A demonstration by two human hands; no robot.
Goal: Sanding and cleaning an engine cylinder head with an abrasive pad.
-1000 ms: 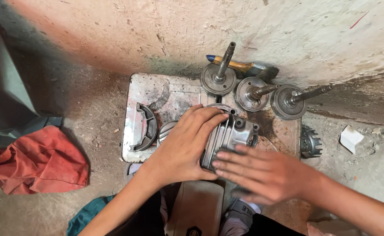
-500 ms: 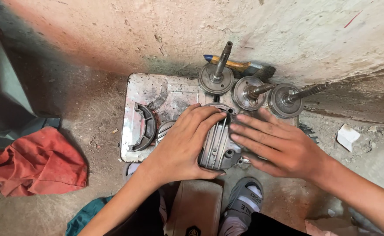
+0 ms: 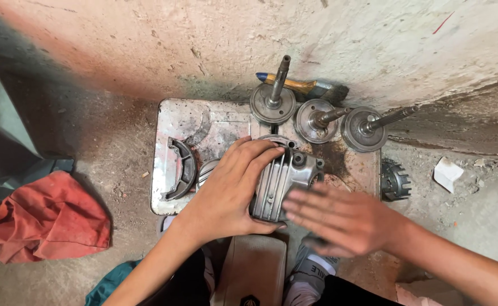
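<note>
A ribbed grey metal engine casing (image 3: 286,178) lies on a worn metal tray (image 3: 172,122) on the ground. My left hand (image 3: 232,187) rests flat on the casing's left side, fingers spread across its fins, thumb curled under the near edge. My right hand (image 3: 340,218) hovers, blurred, fingers apart, at the casing's lower right, holding nothing. Three round metal discs with shafts (image 3: 273,102) (image 3: 316,120) (image 3: 365,128) stand along the tray's far edge.
A curved dark metal part (image 3: 181,169) lies on the tray's left. A paintbrush (image 3: 300,86) rests against the wall behind. A toothed gear (image 3: 395,181) sits right of the tray, a red cloth (image 3: 42,218) at left, a white scrap (image 3: 447,173) at right.
My right hand has slid from the casing's upper right down toward its lower right edge. The casing has shifted slightly under my left hand, which stays on it.
</note>
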